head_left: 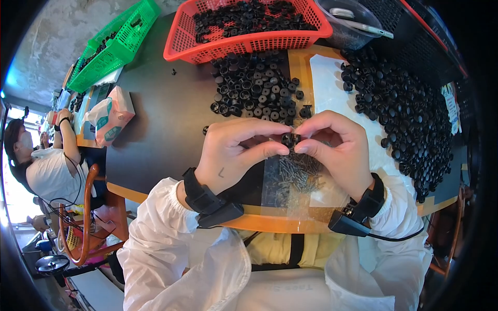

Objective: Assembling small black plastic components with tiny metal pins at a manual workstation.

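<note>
Between my two hands, over the near part of the table, is a small black plastic part (290, 140). My left hand (236, 147) pinches its left side with thumb and index finger. From the other side my right hand (334, 150) grips it the same way. The fingertips partly cover the part, so its exact shape is hard to make out. Just beneath the hands lies a heap of thin metal screws or pins (300, 173). Beyond them spread many round black caps and discs (254, 85), some turned hollow side up.
A red basket (244, 49) of black parts stands at the back, beside a clear tub (353, 39) with a phone. Finished-looking black knobs (404, 114) pile on white paper at the right. A tissue pack (115, 116) and green basket (111, 54) are left, near a seated person (52, 171).
</note>
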